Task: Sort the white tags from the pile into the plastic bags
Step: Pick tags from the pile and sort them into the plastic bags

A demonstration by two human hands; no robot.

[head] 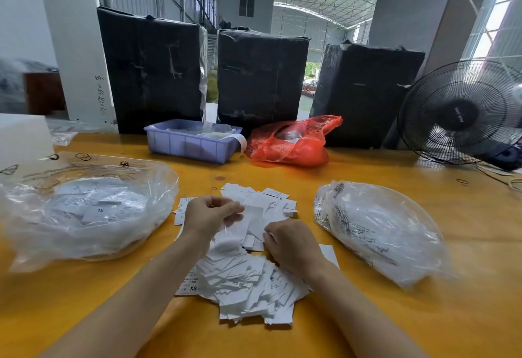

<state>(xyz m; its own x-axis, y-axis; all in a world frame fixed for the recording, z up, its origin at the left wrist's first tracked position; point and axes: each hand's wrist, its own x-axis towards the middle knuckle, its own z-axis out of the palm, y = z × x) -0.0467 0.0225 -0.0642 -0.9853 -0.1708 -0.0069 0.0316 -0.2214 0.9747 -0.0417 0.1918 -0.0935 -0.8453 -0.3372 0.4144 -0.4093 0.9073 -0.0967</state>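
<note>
Head view: yellow table (pixel 395 315), black-wrapped bales (pixel 262 75), fan (pixel 463 112).

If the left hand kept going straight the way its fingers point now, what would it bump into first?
Its fingers point rightward, so the left hand would most likely meet the loose white paper tags heaped on the yellow table first. The crinkled clear plastic bag lies farther along, though depth is unclear.

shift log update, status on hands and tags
Left hand pinching tags, right hand down on pile. Clear bags left and right. Nothing blocking.
</note>
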